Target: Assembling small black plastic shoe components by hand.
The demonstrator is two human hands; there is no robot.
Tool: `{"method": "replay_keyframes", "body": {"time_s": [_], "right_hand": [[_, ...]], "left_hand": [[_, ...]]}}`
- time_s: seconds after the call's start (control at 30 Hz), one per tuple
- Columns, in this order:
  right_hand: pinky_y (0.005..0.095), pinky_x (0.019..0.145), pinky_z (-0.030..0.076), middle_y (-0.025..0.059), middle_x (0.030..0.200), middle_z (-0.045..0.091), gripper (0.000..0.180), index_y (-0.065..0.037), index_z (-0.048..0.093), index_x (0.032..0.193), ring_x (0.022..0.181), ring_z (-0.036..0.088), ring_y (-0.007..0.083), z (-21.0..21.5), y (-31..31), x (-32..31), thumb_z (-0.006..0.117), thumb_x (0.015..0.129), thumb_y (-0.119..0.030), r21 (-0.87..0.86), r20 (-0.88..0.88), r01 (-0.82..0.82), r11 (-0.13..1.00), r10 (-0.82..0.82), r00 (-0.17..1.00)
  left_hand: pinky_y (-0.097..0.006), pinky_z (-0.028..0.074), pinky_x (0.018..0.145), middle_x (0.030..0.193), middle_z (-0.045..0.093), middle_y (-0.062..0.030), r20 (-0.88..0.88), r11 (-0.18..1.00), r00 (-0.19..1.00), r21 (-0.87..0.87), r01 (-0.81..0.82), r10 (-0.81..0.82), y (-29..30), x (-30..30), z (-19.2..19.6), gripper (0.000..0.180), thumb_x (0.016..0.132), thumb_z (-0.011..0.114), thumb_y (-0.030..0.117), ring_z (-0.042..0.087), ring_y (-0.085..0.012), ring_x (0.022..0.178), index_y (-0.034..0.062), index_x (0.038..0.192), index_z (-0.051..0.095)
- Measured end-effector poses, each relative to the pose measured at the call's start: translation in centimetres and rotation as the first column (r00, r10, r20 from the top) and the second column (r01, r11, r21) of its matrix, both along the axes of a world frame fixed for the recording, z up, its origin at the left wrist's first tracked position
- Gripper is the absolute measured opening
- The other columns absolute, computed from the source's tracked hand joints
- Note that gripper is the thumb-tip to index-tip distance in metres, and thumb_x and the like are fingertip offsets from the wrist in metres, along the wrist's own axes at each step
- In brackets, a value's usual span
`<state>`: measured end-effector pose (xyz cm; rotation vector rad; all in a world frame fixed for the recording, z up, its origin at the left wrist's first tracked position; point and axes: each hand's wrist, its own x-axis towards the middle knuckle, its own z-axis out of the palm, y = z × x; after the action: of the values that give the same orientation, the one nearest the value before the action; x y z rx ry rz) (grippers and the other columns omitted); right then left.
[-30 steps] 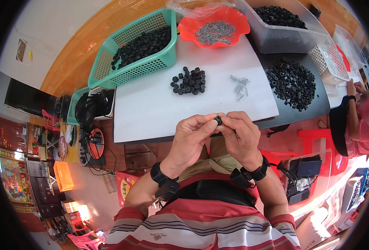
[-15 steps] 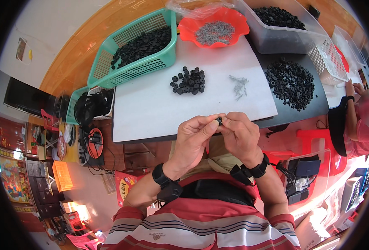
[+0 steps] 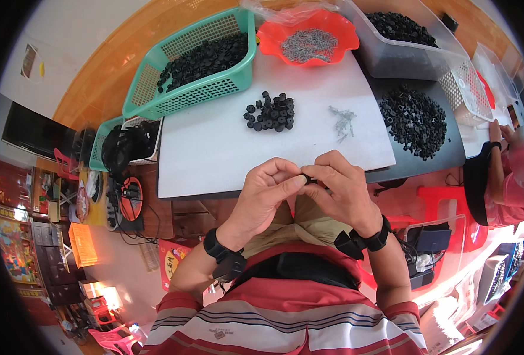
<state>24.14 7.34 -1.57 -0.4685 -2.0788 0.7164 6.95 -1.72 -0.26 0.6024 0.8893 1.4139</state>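
A small dark piece [image 3: 310, 179], mostly covered by fingers, sits between my hands just off the near edge of the white board [image 3: 214, 165]. My right hand [image 3: 346, 195] pinches it between thumb and fingers. From the other side, my left hand [image 3: 266, 198] has its thumb and fingertips closed against it. Beyond them on the board lies a loose cluster of small black cylindrical parts [image 3: 272, 113], some showing a centre hole. To its right is a little heap of thin grey metal pins [image 3: 343, 122].
A green basket of black parts [image 3: 205, 92] stands back left, beside a red scalloped bowl of grey pins [image 3: 268, 42]. Back right is a clear bin [image 3: 398, 59]; a pile of black rings [image 3: 414, 122] lies nearer. Another person's arm [image 3: 495, 160] is far right.
My hands have shifted slightly left and lower. The right fingers now curl further over the small dark piece, and my wrists have spread slightly apart.
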Motion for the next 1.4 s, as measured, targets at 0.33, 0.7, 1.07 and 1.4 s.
{"method": "replay_keyframes", "body": {"time_s": [0.33,0.7,1.07,1.4], "right_hand": [[0.0367,0.055,0.053,0.006,0.091,0.061,0.025,-0.009,0.068,0.1,0.066,0.064,0.0265,0.6,-0.6,-0.4,0.081,0.078,-0.012,-0.02,0.089,-0.037,0.999,0.038,0.995],[0.0299,0.052,0.051,0.0067,0.097,0.064,0.038,-0.007,0.069,0.112,0.059,0.061,0.0161,2.0,-1.5,-0.4,0.085,0.078,-0.01,-0.086,0.073,-0.001,0.996,0.008,0.997],[0.0285,0.054,0.052,0.013,0.098,0.064,0.031,-0.002,0.068,0.109,0.063,0.065,0.0185,1.7,-1.9,0.3,0.08,0.081,0.004,-0.076,-0.064,0.04,0.996,-0.045,0.997],[0.0284,0.057,0.051,0.0122,0.093,0.068,0.019,-0.002,0.069,0.1,0.065,0.063,0.0188,1.8,1.0,2.4,0.076,0.083,0.005,-0.023,0.02,0.316,0.948,-0.316,0.949]], "left_hand": [[-0.022,0.051,0.071,0.097,0.071,-0.0041,-0.098,0.997,0.993,-0.055,0.062,-0.067,-0.3,-1.1,-0.1,0.015,0.095,0.073,0.006,0.066,-0.0083,0.087,0.0016,0.107,0.064],[-0.026,0.054,0.087,0.104,0.072,-0.0045,-0.28,0.996,0.957,0.077,-0.054,0.074,-0.3,-2.6,1.8,0.018,0.094,0.074,0.004,0.066,-0.0093,0.094,0.0014,0.11,0.068],[-0.03,0.056,0.081,0.099,0.075,-0.0101,-0.854,0.78,-0.022,0.485,-0.395,0.52,6.3,-21.0,9.4,0.028,0.09,0.077,0.015,0.071,-0.0169,0.091,0.0005,0.113,0.074],[-0.031,0.056,0.08,0.109,0.073,-0.0109,-0.74,0.731,0.058,0.645,-0.222,0.67,1.5,-10.4,5.0,0.023,0.087,0.076,0.002,0.069,-0.0188,0.089,0.0004,0.11,0.072]]}}
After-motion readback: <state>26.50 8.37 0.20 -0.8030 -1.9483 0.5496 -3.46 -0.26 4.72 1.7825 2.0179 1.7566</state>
